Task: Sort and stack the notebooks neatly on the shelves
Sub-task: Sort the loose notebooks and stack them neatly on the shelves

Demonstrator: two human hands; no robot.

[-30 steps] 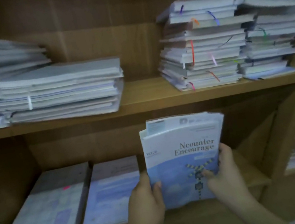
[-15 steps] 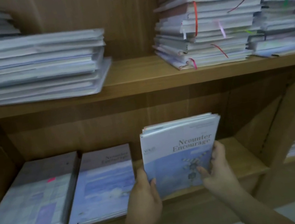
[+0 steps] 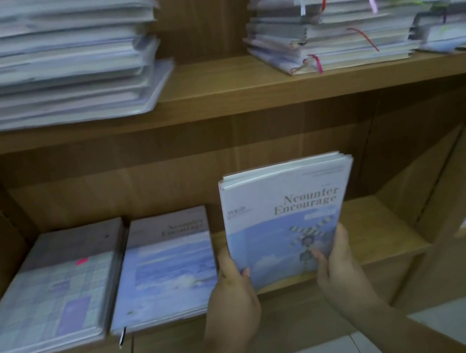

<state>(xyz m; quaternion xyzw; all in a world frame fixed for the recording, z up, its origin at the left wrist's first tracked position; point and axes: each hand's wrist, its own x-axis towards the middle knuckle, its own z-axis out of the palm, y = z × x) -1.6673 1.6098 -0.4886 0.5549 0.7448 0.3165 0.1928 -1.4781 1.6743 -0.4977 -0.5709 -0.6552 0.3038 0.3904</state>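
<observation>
Lower shelf (image 3: 384, 230), left to right: a flat stack of plaid-cover notebooks (image 3: 48, 299); just beside it, a flat stack of blue-cover notebooks (image 3: 164, 272); the left grip (image 3: 236, 297), thumb and fingers curled round the lower left edge of a bundle of "Ncounter Encourage" notebooks (image 3: 286, 220); the bundle, held upright over the shelf's near edge; the right grip (image 3: 339, 263), clasping its lower right edge. Upper shelf (image 3: 227, 96), far right: ribbon-marked notebook stacks (image 3: 352, 15).
</observation>
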